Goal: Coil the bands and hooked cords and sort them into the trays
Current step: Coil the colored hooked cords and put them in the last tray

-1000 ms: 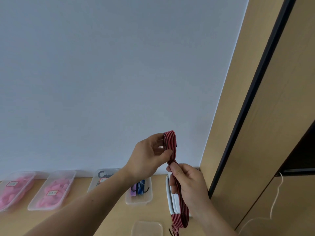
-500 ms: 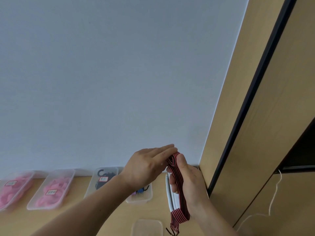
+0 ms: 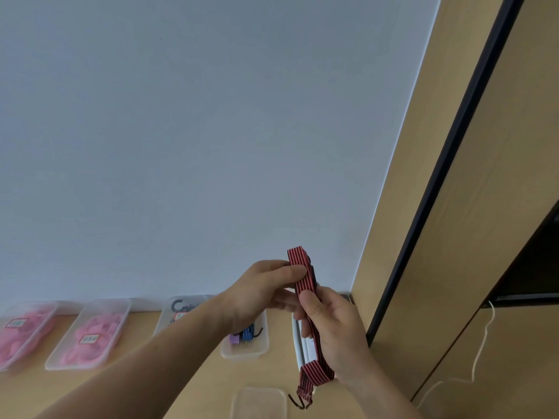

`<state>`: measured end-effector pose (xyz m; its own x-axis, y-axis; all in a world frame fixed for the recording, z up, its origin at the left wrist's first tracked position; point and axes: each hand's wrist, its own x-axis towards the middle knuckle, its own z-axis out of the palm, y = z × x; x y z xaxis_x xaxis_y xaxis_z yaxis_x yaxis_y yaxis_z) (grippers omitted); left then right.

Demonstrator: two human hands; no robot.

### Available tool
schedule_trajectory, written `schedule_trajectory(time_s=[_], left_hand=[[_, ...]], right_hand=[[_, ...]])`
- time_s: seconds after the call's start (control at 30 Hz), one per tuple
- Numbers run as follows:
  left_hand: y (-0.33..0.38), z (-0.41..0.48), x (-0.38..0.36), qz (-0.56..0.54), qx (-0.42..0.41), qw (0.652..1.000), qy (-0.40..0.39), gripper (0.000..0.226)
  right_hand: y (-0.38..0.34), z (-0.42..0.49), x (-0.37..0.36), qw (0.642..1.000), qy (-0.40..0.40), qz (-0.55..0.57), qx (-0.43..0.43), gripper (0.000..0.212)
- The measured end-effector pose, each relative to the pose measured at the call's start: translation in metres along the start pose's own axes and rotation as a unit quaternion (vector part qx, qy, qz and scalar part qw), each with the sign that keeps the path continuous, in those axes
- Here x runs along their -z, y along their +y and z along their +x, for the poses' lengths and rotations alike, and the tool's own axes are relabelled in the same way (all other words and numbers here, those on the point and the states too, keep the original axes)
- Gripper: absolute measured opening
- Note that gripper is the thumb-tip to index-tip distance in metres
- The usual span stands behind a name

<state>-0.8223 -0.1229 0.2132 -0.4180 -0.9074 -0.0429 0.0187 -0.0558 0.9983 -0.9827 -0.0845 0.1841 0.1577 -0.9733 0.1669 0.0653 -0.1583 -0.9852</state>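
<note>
A: What is the biggest thing you see?

B: A big pale wall (image 3: 196,131). It fills most of the view. On the right is a tan wooden cabinet (image 3: 484,207) with a dark edge strip.

A: And under the wall?

B: A wooden tabletop (image 3: 145,385). Clear plastic trays sit on it in a row by the wall.

A: What is in the trays?

B: The far-left tray (image 3: 18,334) and the tray next to it (image 3: 90,334) are full of pink things. Each has a small label. The next tray (image 3: 181,309) has something dark with a curved hook, but an arm hides part of it. Another tray (image 3: 246,343) holds a purple cord and a blue cord with a dark hook. One clear tray (image 3: 260,402) sits near the bottom edge, and I cannot see anything in it.

A: Where are the hands?

B: Both are up in the air above the tabletop. The left hand (image 3: 263,288) pinches the top of a red and black striped cord (image 3: 302,276). The right hand (image 3: 335,331) has its grip wrapped around the middle of the same cord, with the thumb pressed on the front.

A: How does the cord look?

B: It is folded into a long loop that stands almost straight up. The top bend pokes out above the left fingers. The bottom bend hangs under the right hand.

A: Anything small?

B: A dark metal hook (image 3: 298,402) dangles at the cord's low end, just beside the near tray. A thin white string (image 3: 481,352) hangs down on the cabinet side.
</note>
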Motion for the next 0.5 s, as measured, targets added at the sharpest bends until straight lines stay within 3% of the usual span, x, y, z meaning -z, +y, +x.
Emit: schedule_trajectory(time_s=[0.13, 0.5], left_hand=[[0.0037, 0.0008, 0.0002, 0.015, -0.029, 0.997, 0.067, 0.049], [0.0018, -0.0025, -0.0058, 0.137, -0.152, 0.962, 0.181, 0.048]], right_hand=[[0.0012, 0.0000, 0.0012, 0.999, 0.026, -0.015, -0.031, 0.034], [0.0029, 0.0070, 0.0032, 0.991, 0.000, 0.054, -0.122, 0.012]])
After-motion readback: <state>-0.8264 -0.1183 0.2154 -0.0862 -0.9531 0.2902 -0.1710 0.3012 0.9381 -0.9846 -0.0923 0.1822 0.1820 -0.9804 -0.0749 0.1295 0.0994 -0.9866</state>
